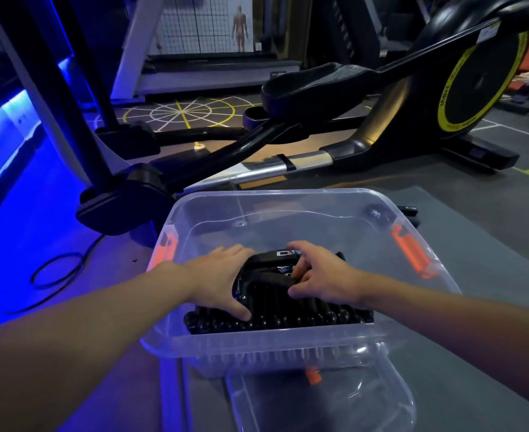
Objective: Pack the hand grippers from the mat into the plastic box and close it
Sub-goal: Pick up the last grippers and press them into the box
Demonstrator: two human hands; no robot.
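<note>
Clutching hand gripper (269, 271), counter end away, in plastic box (288, 193) — left hand (222, 280), right hand (324, 275) fingers curled.

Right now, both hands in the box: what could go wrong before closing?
1. The top hand gripper, held by left hand and right hand, sits above the packed row; left proud, the lid may not seat.
2. What looks like a stray hand gripper behind the plastic box could be missed.
</note>
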